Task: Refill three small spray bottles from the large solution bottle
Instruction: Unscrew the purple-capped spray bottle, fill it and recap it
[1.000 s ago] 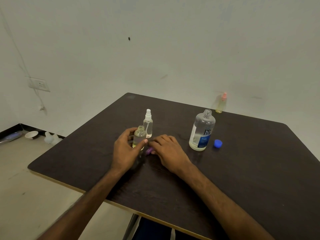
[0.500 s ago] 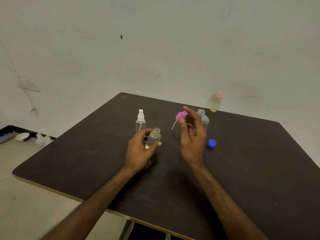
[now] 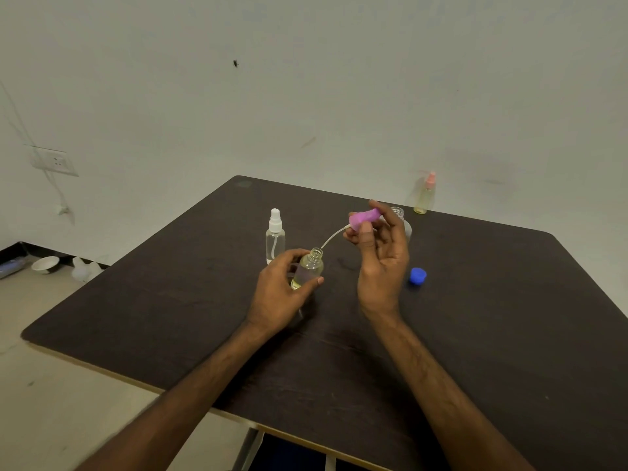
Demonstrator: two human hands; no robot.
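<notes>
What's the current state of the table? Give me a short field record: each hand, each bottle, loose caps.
left hand: holds the open small bottle, tilted, some pale liquid inside
right hand: pinches the purple spray head, its dip tube pointing toward the open bottle's neck, not yet inside
white-capped spray bottle: upright, capped, behind the left hand
pink-capped spray bottle: upright, capped, at the table's far edge
large solution bottle: uncapped, mostly hidden behind the right hand
blue cap: loose on the table, right of the right hand
</notes>
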